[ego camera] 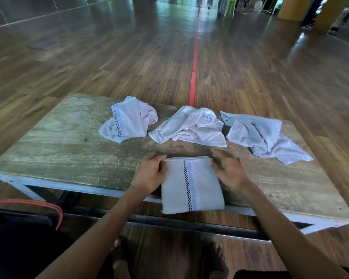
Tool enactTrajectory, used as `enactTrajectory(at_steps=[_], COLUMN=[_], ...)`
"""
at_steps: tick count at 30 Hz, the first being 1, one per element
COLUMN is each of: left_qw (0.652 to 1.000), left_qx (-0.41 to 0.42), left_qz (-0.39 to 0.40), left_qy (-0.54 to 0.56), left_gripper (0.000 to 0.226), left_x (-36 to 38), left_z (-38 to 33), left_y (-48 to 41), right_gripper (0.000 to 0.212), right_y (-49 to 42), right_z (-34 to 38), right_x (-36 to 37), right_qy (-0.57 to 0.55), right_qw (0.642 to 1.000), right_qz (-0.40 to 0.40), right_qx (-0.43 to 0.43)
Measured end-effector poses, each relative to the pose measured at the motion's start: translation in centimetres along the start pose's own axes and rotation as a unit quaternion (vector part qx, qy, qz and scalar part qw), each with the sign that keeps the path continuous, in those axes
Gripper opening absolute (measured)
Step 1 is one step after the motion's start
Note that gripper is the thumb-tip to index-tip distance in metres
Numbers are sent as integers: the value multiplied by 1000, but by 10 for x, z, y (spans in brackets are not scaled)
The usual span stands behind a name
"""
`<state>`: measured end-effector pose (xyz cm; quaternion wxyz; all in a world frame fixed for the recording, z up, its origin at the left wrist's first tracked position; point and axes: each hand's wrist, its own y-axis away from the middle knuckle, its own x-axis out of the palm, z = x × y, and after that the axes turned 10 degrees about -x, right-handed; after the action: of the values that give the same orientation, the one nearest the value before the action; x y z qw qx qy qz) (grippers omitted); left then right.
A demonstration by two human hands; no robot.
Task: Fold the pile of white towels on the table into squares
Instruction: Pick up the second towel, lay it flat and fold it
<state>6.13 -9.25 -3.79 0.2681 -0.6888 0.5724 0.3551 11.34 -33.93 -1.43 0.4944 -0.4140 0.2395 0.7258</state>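
While the folded towel (191,184) is lying at the desk's (69,150) near edge, striped band up and near end overhanging the edge, both hands are sitting at its far corners. Left hand (149,174) is gripping the far-left corner, fingers (159,158) curled over the edge, thumb on the cloth. Right hand (230,172) is motion-blurred at the far-right corner; its fingers (220,156) are looking loosely spread, and I cannot tell if it is pinching the towel or only touching it. Three unfolded towels are lying crumpled in a row along the far side: left crumpled towel (129,121), middle crumpled towel (189,127), right crumpled towel (260,135), each apart from the others. Red floor line (193,77) is running away beyond the desk.
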Motion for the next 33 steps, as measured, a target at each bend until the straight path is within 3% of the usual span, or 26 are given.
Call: enactTrajectory(at_steps=[4, 8, 13, 16, 29, 33], left_qw=[992, 985, 982, 981, 973, 971], left_qx=[-37, -37, -36, -37, -31, -22], left_qz=[-10, -32, -21, -13, 14, 3], left_qy=[124, 164, 184, 190, 229, 239], left_gripper=[20, 12, 7, 7, 5, 5], left_x=[-6, -4, -2, -2, -4, -2], left_z=[2, 3, 5, 6, 11, 8], left_y=[-5, -10, -15, -16, -21, -22], right_gripper=[25, 10, 11, 7, 7, 4], right_y=[-9, -16, -24, -25, -27, -26], right_z=[-1, 1, 5, 5, 5, 3], right_x=[-7, -12, -17, -8, 0, 0], right_qy=[-67, -98, -154, -176, -142, -163], right_qw=[997, 995, 988, 984, 990, 986], right_qz=[22, 7, -33, -10, 2, -29], right_qx=[43, 32, 0, 3, 10, 15])
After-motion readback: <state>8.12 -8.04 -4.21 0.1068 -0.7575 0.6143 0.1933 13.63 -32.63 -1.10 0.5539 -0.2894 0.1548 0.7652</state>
